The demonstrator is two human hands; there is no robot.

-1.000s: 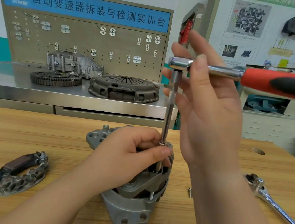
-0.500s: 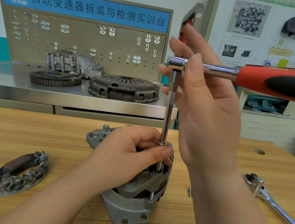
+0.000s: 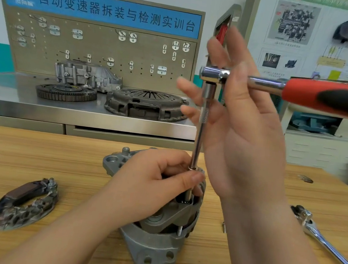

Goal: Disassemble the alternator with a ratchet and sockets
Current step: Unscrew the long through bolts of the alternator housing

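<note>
The grey alternator (image 3: 155, 253) stands on the wooden table (image 3: 57, 157). My left hand (image 3: 151, 190) is curled over its top and grips it, thumb against the foot of a long chrome extension bar (image 3: 199, 139). That bar rises upright from the alternator to a red-and-black-handled ratchet (image 3: 328, 99) lying level, handle running off to the right. My right hand (image 3: 250, 140) is raised at the ratchet's head with fingers straight and spread. Its thumb lies across the chrome shaft and its fingers pass behind the bar. The socket at the bar's foot is hidden by my left hand.
A removed rectifier piece (image 3: 24, 201) lies at the table's left. A second chrome ratchet (image 3: 319, 237) and a small loose bolt (image 3: 224, 227) lie right of the alternator. Behind, a steel bench carries a flywheel (image 3: 64, 92), a clutch cover (image 3: 145, 104) and a grey housing (image 3: 84, 75).
My right hand's fingers have spread and slid a little leftward behind the extension bar. The ratchet, the alternator and my left hand have barely moved.
</note>
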